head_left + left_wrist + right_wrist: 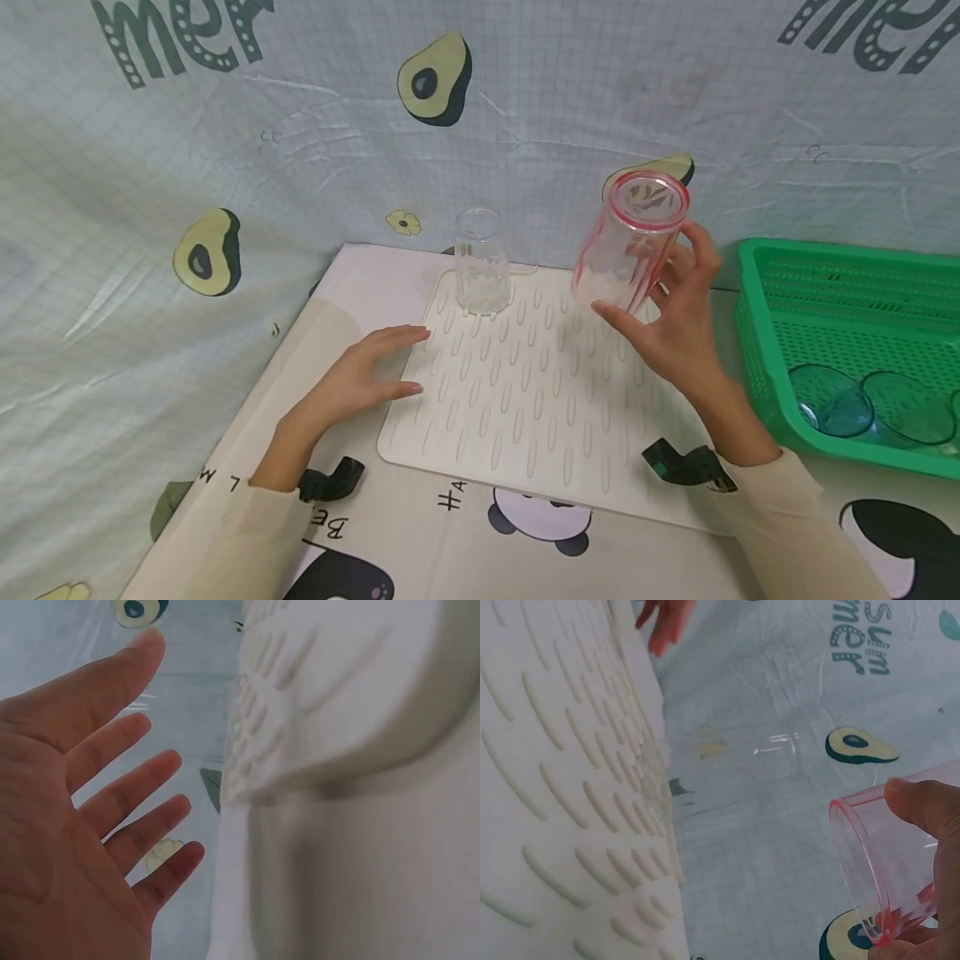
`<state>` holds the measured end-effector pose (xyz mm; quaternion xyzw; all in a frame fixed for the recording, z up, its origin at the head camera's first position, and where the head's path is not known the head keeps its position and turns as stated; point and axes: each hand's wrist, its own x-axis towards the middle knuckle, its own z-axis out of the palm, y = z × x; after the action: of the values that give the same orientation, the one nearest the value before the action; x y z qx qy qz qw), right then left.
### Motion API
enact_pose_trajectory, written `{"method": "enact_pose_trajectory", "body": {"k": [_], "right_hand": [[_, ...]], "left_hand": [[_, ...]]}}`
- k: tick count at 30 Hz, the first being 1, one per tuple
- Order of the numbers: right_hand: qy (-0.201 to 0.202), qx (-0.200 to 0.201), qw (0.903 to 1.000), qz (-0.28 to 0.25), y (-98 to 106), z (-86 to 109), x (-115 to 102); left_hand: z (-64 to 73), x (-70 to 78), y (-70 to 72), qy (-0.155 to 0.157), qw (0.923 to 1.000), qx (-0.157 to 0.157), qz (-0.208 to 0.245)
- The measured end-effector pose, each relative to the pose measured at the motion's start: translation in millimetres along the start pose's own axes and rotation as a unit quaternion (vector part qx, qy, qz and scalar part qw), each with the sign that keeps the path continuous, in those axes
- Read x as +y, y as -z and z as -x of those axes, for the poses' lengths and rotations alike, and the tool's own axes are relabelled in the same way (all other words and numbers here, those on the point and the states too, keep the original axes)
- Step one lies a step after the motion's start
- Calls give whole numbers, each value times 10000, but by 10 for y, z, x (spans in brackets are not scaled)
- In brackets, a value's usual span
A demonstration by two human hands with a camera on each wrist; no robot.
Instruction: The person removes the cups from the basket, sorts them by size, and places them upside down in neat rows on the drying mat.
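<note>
Right hand holding the pink glass, thumb on the near side, fingers round the right and far side; grip only as narrow as the glass body. Glass is inverted and tilted, base up, rim down, held above the far right part of the white mat. Right wrist view shows the rim apart from the mat. Left hand is wide: thumb and fingers spread, fingertips over the mat's left edge, palm side facing right; left wrist view shows the fingers clear of the mat. Clear glass stands on end on the mat's far left corner, well apart from the pink one; can't tell which end is up. Mat has rows of raised oval ridges and lies flat on the pale table, which has panda prints at the near side. Green basket on the right, past the right hand. Inside, near side: blue glass, a second glass just right of it, and part of a third at the picture edge, too cut off to read. Avocado-print cloth hangs at far side and left. Black wrist mount on each sleeve end.
</note>
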<state>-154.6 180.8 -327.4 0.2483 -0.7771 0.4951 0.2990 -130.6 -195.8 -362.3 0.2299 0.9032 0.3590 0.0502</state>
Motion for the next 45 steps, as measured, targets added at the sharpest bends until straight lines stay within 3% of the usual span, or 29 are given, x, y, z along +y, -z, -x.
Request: {"method": "enact_pose_trajectory", "body": {"k": [5,9,14,18,22,33,45], "right_hand": [[-195,241,9994,-135,-9,-10,83],[-386,341,9986,-151,-8,14,155],[-670,454,9966,-130,-39,61,229],[-802,554,9948,-292,-89,72,274],[-953,559,9936,-230,-135,103,297],[-1221,428,9913,231,-172,201,445],[-1397,329,9896,83,-263,290,588]], "left_hand": [[74,-180,-47,253,9995,22,210],[104,-311,-80,225,9991,-22,367],[98,-444,-124,-245,9990,-105,372],[90,-509,-161,-688,9976,-42,111],[103,-535,-199,-886,9960,17,-139],[100,-508,-215,-945,9951,117,-258],[91,-528,-214,-920,9954,86,-258]]}}
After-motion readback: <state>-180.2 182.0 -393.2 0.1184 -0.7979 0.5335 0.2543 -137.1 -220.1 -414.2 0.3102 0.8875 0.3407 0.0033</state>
